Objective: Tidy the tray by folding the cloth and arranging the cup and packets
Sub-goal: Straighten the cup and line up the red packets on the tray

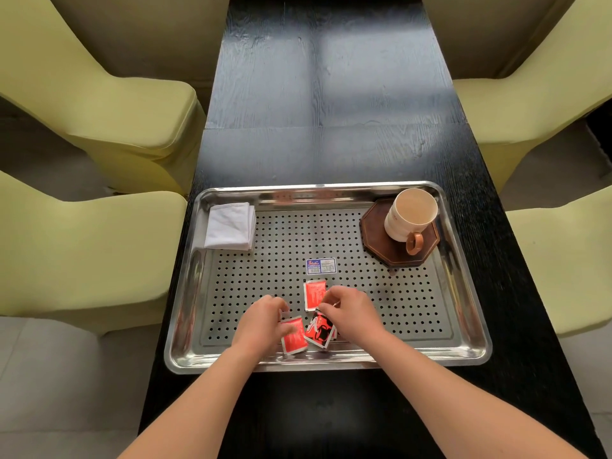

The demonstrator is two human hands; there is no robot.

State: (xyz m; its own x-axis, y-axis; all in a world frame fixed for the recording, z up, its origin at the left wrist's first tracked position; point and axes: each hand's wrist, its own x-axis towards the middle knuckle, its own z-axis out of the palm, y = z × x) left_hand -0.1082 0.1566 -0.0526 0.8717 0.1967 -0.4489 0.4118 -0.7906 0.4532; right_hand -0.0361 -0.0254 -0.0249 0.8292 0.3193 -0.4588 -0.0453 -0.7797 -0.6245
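With cloth [230, 226] folded and cup [410, 215] parked at the tray's [463, 293] far corners, the packets [314, 293] are being gathered at its front — one being pinched by the left hand [261, 323], one by the right hand [351, 313] — neat alignment likely being needed next.

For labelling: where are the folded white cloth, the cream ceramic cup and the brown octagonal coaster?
folded white cloth [230, 226], head view, centre.
cream ceramic cup [396, 226], head view, outer wall.
brown octagonal coaster [372, 230], head view, left part.
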